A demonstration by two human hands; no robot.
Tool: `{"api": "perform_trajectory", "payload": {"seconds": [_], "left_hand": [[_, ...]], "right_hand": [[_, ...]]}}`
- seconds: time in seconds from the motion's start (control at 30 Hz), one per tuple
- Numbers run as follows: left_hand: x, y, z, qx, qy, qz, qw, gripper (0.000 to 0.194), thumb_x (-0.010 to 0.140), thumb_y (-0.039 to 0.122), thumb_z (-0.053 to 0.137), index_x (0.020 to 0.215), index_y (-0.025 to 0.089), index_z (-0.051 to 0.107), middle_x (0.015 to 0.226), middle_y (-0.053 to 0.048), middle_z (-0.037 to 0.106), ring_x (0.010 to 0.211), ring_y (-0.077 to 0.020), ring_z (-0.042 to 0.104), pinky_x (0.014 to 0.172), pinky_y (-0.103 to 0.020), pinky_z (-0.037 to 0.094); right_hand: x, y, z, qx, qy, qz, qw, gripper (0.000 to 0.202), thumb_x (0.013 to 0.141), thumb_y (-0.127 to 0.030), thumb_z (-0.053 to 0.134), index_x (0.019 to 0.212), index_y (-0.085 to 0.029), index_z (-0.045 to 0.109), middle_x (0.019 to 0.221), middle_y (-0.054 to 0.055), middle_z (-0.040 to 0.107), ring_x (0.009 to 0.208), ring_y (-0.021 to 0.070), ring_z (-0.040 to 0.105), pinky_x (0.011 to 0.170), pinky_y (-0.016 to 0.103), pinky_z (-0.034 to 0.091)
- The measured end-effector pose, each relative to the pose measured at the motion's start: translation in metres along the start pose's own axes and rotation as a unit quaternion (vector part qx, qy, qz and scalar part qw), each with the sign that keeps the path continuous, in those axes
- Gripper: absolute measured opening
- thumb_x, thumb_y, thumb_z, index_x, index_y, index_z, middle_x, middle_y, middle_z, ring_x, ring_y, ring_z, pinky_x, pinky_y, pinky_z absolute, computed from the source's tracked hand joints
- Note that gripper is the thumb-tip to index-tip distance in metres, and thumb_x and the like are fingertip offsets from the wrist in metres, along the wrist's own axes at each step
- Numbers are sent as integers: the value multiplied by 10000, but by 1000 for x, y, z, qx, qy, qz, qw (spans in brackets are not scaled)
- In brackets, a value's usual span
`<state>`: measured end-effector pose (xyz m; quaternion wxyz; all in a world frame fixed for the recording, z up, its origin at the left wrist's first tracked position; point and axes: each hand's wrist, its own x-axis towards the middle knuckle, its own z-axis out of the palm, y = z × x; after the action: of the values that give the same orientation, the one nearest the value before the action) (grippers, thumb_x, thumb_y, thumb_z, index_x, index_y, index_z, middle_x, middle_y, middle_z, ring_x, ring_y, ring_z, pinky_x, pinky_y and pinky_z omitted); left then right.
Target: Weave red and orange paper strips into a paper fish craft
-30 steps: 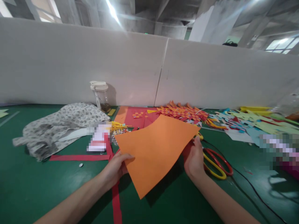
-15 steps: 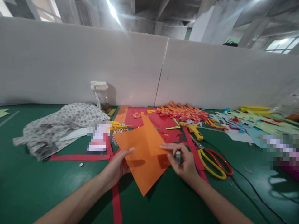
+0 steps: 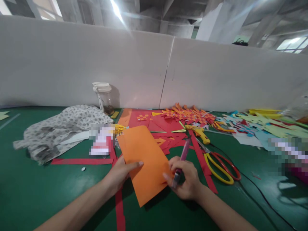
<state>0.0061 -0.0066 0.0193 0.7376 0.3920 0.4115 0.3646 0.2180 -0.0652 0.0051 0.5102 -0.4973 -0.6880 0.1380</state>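
Orange paper (image 3: 144, 154) is tilted above the table in front of me, and it looks folded into a rectangle. My left hand (image 3: 124, 171) grips its left side, thumb on top and fingers hidden underneath. At the paper's right edge is my right hand (image 3: 185, 179), its fingertips blurred and close to or touching that edge. It is closed around a slim purple pen-like tool (image 3: 184, 152), which points up and away from me; its exact kind is unclear. Red paper strips (image 3: 120, 208) lie under and beside the orange paper.
Scissors (image 3: 220, 166) and a yellow glue gun (image 3: 198, 133) with a black cord lie to the right. Woven orange-red paper pieces (image 3: 187, 114) are behind. A patterned cloth (image 3: 69, 128) and a lidded cup (image 3: 103, 98) stand left, before a white partition (image 3: 120, 64).
The raised flap of the orange paper has come down, so the sheet now looks folded flat. My right hand has shifted slightly down, and the tool in it has swung upright.
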Motion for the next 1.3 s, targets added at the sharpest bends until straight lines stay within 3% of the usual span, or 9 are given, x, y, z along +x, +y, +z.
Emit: {"api": "perform_trajectory", "payload": {"seconds": [0.13, 0.3, 0.37, 0.5, 0.63, 0.77, 1.0, 1.17, 1.3], "left_hand": [[0, 1, 1, -9, -3, 8, 1000, 506, 613, 97, 792, 1074, 157, 589, 1063, -123, 687, 875, -244, 680, 740, -308, 546], [1, 3, 0, -19, -29, 26, 999, 627, 543, 20, 801, 1103, 166, 559, 1160, -132, 641, 970, -266, 650, 790, -323, 541], [2, 2, -1, -22, -54, 28, 998, 670, 526, 14, 806, 1124, 173, 550, 1189, -127, 625, 1007, -274, 634, 816, -332, 535], [0, 2, -1, -10, -98, 5, 995, 674, 530, 31, 808, 1137, 168, 548, 1185, -126, 626, 1039, -290, 619, 838, -350, 528], [-3, 1, 2, -2, -116, -6, 993, 699, 533, 25, 805, 1161, 174, 538, 1223, -125, 603, 1115, -298, 575, 858, -340, 518], [-2, -3, 1, 8, -124, 3, 992, 696, 555, 54, 809, 1178, 184, 527, 1268, -124, 571, 1131, -296, 564, 902, -364, 499], [1, -5, 2, 7, -95, 5, 995, 611, 582, 152, 826, 1131, 187, 560, 1176, -116, 627, 987, -263, 636, 808, -339, 525], [5, -3, 1, -48, 8, -7, 999, 420, 642, 313, 800, 1009, 177, 647, 755, -9, 682, 636, -95, 614, 618, -196, 489], [6, -1, 1, -55, 5, 4, 998, 389, 640, 334, 800, 963, 160, 669, 614, 38, 616, 512, -38, 521, 559, -158, 453]], "right_hand": [[9, 20, -8, -163, 21, 71, 984, 137, 780, -288, 543, 729, -252, 421, 544, -37, 492, 459, 161, 489, 468, 263, 332], [21, 35, -20, -303, 5, 195, 933, 280, 703, -164, 511, 977, -221, 499, 523, -55, 441, 471, 172, 456, 473, 252, 224], [23, 33, -22, -256, 31, 197, 946, 343, 743, -200, 504, 1085, -203, 480, 523, -65, 406, 485, 167, 444, 492, 253, 256], [22, 23, -17, 20, 37, 219, 975, 345, 831, -455, 494, 1071, -207, 488, 621, -36, 479, 553, 159, 487, 528, 259, 366], [19, 15, -4, 236, 14, 314, 919, 512, 707, -543, 645, 1078, -219, 504, 875, 43, 649, 806, 217, 621, 662, 287, 472], [17, 5, 4, 366, -36, 387, 846, 576, 656, -452, 746, 1125, -237, 489, 963, 55, 701, 871, 253, 667, 747, 345, 511], [16, 2, 5, 407, -23, 387, 827, 637, 569, -275, 824, 1116, -211, 505, 1106, 96, 675, 974, 309, 651, 806, 414, 527], [16, 8, 1, 375, 11, 391, 840, 604, 573, -275, 818, 1095, -208, 524, 1098, 92, 680, 961, 310, 656, 764, 393, 544], [17, 7, -1, 369, 18, 390, 844, 594, 574, -279, 820, 1088, -210, 529, 1113, 91, 672, 968, 305, 653, 761, 384, 546]]}}
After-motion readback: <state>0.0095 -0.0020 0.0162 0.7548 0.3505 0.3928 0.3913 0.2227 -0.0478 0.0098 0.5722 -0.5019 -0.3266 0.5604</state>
